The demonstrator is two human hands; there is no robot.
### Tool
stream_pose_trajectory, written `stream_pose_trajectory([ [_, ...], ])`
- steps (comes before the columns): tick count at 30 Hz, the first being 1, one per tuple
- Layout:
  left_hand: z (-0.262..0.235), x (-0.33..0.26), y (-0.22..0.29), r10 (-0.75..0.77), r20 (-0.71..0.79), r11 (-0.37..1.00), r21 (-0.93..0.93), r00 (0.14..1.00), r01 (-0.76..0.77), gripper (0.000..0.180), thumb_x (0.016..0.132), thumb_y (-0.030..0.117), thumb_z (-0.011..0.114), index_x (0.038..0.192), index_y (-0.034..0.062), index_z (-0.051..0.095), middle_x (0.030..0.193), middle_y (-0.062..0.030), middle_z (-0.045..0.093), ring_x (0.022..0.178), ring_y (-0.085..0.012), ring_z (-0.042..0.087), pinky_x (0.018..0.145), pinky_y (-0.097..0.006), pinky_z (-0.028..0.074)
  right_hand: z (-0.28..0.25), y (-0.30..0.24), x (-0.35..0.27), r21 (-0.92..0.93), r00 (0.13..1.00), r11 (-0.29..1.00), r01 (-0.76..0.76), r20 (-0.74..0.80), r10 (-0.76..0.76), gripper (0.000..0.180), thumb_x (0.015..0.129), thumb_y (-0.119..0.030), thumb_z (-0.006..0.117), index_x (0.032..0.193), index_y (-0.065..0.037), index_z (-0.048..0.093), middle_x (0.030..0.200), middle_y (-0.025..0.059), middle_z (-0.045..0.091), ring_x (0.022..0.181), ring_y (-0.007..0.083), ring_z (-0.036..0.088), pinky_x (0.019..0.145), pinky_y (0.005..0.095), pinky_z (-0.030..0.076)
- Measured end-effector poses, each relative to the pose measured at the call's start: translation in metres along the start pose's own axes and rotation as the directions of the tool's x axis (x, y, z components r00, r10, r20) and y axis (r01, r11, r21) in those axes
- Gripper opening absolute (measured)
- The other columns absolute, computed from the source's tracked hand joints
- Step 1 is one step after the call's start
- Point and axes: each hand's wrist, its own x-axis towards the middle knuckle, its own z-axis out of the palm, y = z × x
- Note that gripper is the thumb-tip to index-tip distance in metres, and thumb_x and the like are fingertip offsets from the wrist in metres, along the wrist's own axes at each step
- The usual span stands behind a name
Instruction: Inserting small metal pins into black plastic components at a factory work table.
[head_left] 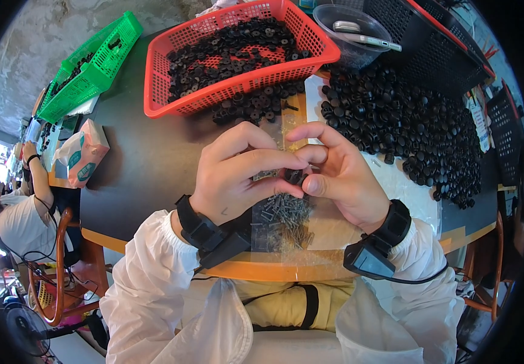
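Observation:
My left hand (241, 167) and my right hand (341, 179) meet over the middle of the table, fingertips together. Between them is a small black plastic part (294, 176), mostly hidden by the fingers. Both hands pinch at it, the right thumb and fingers on its right side, the left thumb and fingers on its left. Just below the hands lies a pile of small metal screws or pins (287, 218) on a clear sheet. To the right spreads a big heap of round black plastic caps (389, 115).
A red basket (244, 79) of flat black discs stands at the back, with more discs spilled before it. Behind the caps sit a clear tub (347, 51) and black crates (432, 42). Left are a tissue box (89, 155), a green basket (101, 70) and a seated co-worker (22, 206).

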Motion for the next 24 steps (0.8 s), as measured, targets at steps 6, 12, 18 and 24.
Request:
stream_pose_trajectory([
  [6,0.001,0.003,0.005,-0.025,0.027,1.0,0.0,0.999,0.025,0.041,0.058,0.01,0.086,0.097,0.0122,0.074,0.078,-0.0001,0.056,0.067,-0.0151,0.056,0.059,-0.029,0.047,0.0,-0.002,0.0,-0.049,0.998,0.997,0.057,-0.016,-0.058,0.035,0.082,0.007,0.069,0.103,-0.008,0.045,0.096,0.0065,0.065,0.087,0.0123,0.062,0.08,0.0258,0.051],
  [12,0.011,-0.005,0.008,-0.058,0.022,0.998,-0.005,0.998,0.058,0.033,0.068,0.001,0.08,0.099,0.0063,0.073,0.082,-0.0031,0.062,0.069,-0.0151,0.066,0.058,-0.025,0.053,-0.003,0.002,-0.001,-0.069,0.996,0.995,0.074,-0.04,-0.077,0.033,0.082,0.011,0.065,0.095,-0.009,0.042,0.094,0.0069,0.064,0.085,0.0118,0.061,0.076,0.0263,0.051],
  [18,0.006,-0.002,0.01,-0.145,0.109,0.989,0.053,0.983,0.14,0.025,0.072,0.003,0.078,0.095,0.0051,0.071,0.081,-0.0027,0.063,0.068,-0.0152,0.067,0.058,-0.024,0.053,0.002,-0.009,0.0,-0.107,0.997,0.993,0.045,-0.052,-0.051,0.024,0.082,0.009,0.066,0.093,-0.006,0.049,0.093,0.0052,0.064,0.093,0.0141,0.064,0.078,0.0277,0.051],
  [24,0.006,0.008,-0.003,-0.078,-0.029,0.98,0.181,0.997,0.082,0.025,0.065,0.005,0.082,0.087,0.0103,0.071,0.085,-0.0018,0.06,0.071,-0.0181,0.057,0.061,-0.031,0.048,-0.034,-0.043,0.007,-0.997,0.786,-0.08,-0.011,0.04,-0.616,0.03,0.078,-0.001,0.072,0.106,-0.005,0.063,0.099,0.0083,0.069,0.088,0.0177,0.067,0.08,0.0289,0.049],
])
